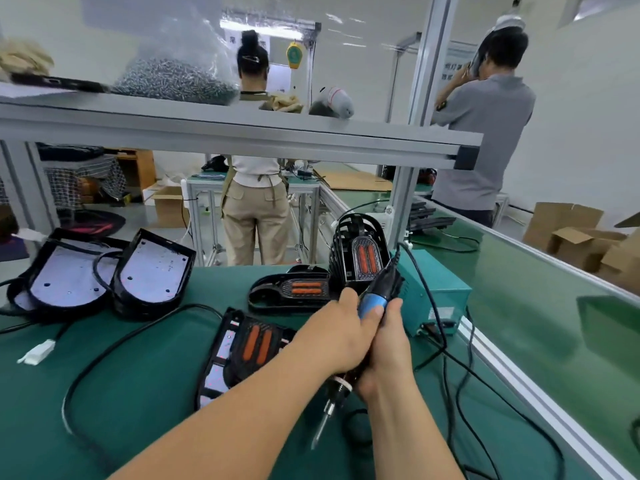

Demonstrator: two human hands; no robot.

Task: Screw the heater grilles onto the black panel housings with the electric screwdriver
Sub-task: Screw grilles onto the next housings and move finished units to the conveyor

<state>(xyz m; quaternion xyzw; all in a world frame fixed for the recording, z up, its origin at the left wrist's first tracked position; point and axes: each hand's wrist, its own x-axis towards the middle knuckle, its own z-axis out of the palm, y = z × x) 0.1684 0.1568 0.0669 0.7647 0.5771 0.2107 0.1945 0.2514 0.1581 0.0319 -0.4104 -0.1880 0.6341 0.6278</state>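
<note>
On the green bench mat [145,393], far left, one white connector [36,353] lies beside a black cable [104,355]. Behind it sit two empty black housings, the left housing [65,275] and its neighbour [152,271]. Their edges overlap and their pale linings face up. On the shelf [242,133] above them rests one clear bag of screws [173,81].

Nearer the middle, a third housing [221,368] lies flat close to the person. One heater grille [258,344] is set on it, showing two orange bars. Behind that a second grille [298,289] lies flat, and just to its right a third grille [360,258] stands upright. That makes three housings and three grilles that I can count.

Both hands are on the one electric screwdriver [372,303]. The left hand [343,334] is wrapped round its body by the blue band. The right hand [388,351] is clenched round it just beside, and the two hands touch. The tool is tilted, with its bit [320,427] pointing down toward the mat, right of the third housing. I cannot tell whether the tip touches the mat.

Just right of the hands stands one teal power box [436,292]. Beyond the bench two people stand with their backs turned, one in the middle [256,209] and one to the right [485,133]. Cardboard boxes [568,230] sit at the far right.
</note>
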